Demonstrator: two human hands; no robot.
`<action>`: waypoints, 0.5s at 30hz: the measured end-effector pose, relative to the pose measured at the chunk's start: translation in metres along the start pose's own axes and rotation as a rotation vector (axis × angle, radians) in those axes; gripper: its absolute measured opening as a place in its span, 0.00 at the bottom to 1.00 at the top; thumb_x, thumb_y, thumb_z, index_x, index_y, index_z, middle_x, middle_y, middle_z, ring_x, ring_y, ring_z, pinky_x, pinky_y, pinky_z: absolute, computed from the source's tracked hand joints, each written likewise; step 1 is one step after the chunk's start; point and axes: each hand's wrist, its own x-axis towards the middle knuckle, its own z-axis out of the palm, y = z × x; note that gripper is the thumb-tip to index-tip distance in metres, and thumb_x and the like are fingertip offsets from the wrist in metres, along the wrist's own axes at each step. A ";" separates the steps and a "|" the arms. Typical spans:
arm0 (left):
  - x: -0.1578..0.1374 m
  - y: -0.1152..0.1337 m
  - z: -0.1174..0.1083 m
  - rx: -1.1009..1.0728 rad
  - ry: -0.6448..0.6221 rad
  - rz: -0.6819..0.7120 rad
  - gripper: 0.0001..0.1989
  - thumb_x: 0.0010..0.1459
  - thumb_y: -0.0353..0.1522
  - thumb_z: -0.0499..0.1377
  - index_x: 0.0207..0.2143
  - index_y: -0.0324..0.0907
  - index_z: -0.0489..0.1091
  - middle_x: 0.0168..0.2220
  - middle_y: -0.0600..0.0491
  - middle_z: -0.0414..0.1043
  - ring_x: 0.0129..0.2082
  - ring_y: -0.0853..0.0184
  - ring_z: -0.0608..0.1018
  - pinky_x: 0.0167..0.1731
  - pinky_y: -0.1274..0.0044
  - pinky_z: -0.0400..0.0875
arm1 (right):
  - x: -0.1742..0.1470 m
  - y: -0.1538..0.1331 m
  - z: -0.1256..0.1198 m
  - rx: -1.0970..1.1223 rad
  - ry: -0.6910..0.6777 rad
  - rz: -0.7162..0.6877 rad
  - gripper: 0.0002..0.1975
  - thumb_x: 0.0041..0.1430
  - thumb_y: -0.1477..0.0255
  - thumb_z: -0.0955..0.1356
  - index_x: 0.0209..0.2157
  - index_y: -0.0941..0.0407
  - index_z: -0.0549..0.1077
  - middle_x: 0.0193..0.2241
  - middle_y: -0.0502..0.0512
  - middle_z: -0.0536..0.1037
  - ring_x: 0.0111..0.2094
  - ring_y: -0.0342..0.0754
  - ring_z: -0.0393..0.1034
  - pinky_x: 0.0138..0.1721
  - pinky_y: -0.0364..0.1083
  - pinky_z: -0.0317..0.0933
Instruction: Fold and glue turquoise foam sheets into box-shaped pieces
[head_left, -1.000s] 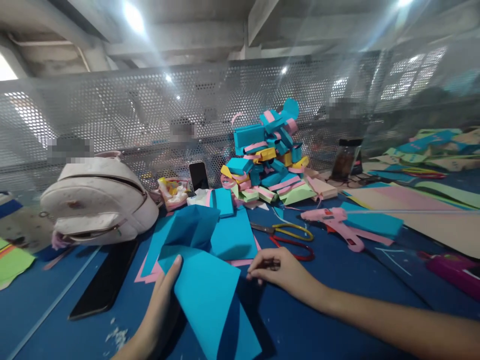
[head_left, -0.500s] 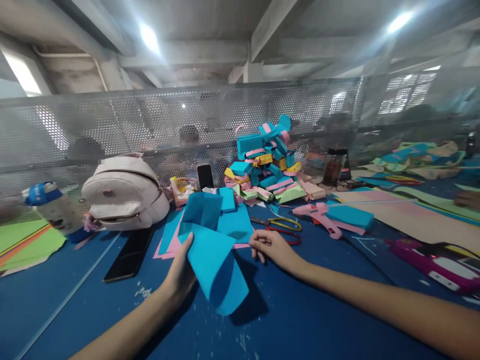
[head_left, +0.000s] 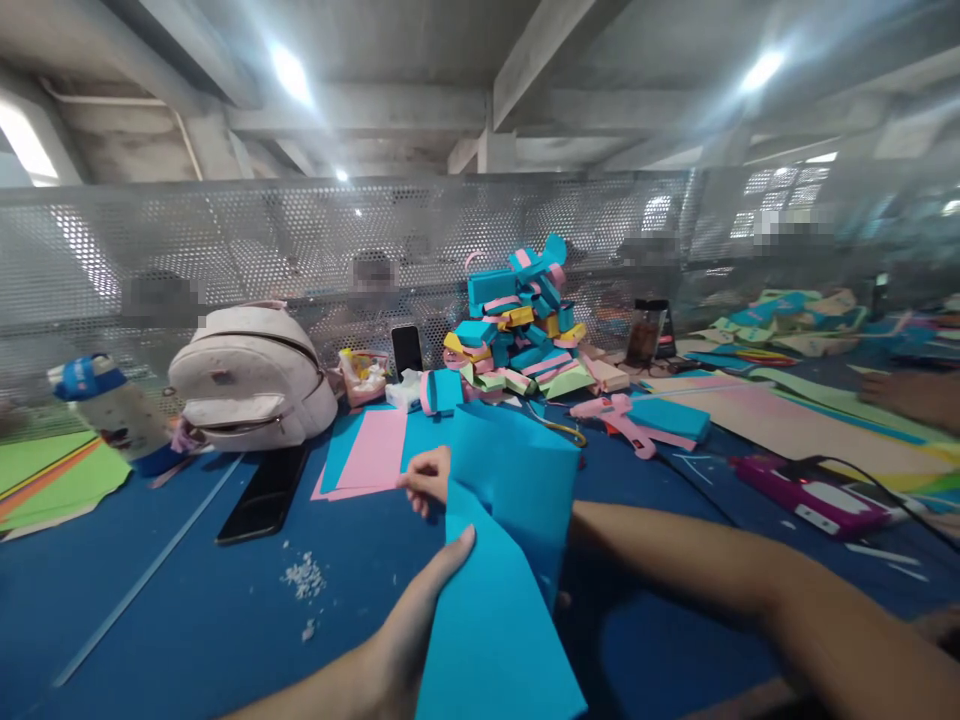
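My left hand (head_left: 431,600) grips a folded sheet of blue paper (head_left: 499,620), thumb on top of it. The sheet is creased, with its upper part bent upward. My right hand (head_left: 427,480) reaches across behind that paper, which hides part of the hand and wrist. Its fingers are curled together at the right edge of a pink sheet of paper (head_left: 375,445). Whether they pinch the pink sheet or anything else, I cannot make out. Under the pink sheet lie more blue and pink sheets.
Behind stands a heap of folded blue, pink and yellow paper pieces (head_left: 525,320). At left are a white backpack (head_left: 251,380), a bottle (head_left: 112,410) and a dark phone (head_left: 264,495). A pink glue gun (head_left: 619,420) and a purple device (head_left: 810,495) lie right. Another person's hand (head_left: 907,400) shows far right.
My left hand has moved right and nearer with the blue paper. My right hand has gone left behind it to the pink sheet. The scissors are now mostly hidden.
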 end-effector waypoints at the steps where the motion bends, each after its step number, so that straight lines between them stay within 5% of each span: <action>1: 0.000 -0.001 -0.003 0.005 -0.009 -0.016 0.27 0.62 0.44 0.53 0.51 0.30 0.71 0.44 0.42 0.78 0.53 0.53 0.74 0.56 0.67 0.64 | 0.008 0.000 0.012 -0.010 -0.056 -0.019 0.18 0.63 0.62 0.65 0.27 0.62 0.73 0.23 0.47 0.72 0.24 0.41 0.70 0.27 0.40 0.66; 5: 0.002 -0.007 -0.017 0.018 -0.068 -0.077 0.30 0.61 0.47 0.53 0.50 0.28 0.71 0.44 0.40 0.78 0.50 0.54 0.77 0.54 0.70 0.65 | 0.031 -0.001 0.054 -0.017 -0.259 -0.090 0.14 0.53 0.63 0.72 0.28 0.61 0.76 0.21 0.48 0.74 0.22 0.40 0.69 0.27 0.40 0.65; 10: 0.006 -0.011 -0.030 0.022 -0.051 -0.101 0.32 0.61 0.48 0.53 0.48 0.24 0.71 0.42 0.36 0.78 0.50 0.52 0.76 0.54 0.69 0.65 | 0.039 -0.002 0.076 -0.216 -0.585 -0.366 0.06 0.58 0.73 0.70 0.36 0.59 0.78 0.37 0.53 0.80 0.41 0.44 0.74 0.42 0.39 0.64; 15: 0.006 -0.010 -0.032 0.025 0.049 -0.089 0.28 0.60 0.45 0.55 0.49 0.27 0.70 0.41 0.38 0.79 0.50 0.51 0.76 0.54 0.66 0.64 | 0.034 -0.010 0.075 -0.400 -0.518 -0.515 0.10 0.65 0.72 0.64 0.39 0.59 0.78 0.43 0.56 0.79 0.48 0.46 0.72 0.50 0.42 0.61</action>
